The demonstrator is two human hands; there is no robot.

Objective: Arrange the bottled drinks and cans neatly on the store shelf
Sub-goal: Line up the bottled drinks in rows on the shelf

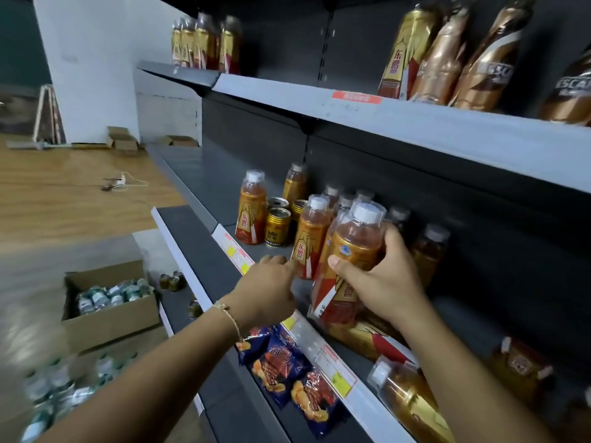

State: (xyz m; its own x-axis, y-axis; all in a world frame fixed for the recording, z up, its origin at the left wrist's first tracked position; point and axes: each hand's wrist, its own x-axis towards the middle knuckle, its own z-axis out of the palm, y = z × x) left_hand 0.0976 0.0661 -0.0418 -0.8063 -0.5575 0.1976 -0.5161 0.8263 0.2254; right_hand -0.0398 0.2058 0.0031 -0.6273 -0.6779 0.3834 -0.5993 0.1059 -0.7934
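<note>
Shelf (204, 238) in dark grey metal carries the drinks; cardboard box (112, 318) of bottles sits on the floor, well left of the grip; right hand (383, 279) is wrapped round an orange energy-drink bottle (351, 247), tilted; left hand (271, 289) just beside it, fingertips touching the next bottle (311, 235); gold cans (277, 227) stand further left.

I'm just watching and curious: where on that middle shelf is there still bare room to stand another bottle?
Bare shelf runs left of the leftmost bottle, toward the wall. A narrow strip lies between the gold cans and the price strip. It is crowded where the right hand grips a bottle and the left hand touches its neighbour, with more bottles packed behind.
</note>
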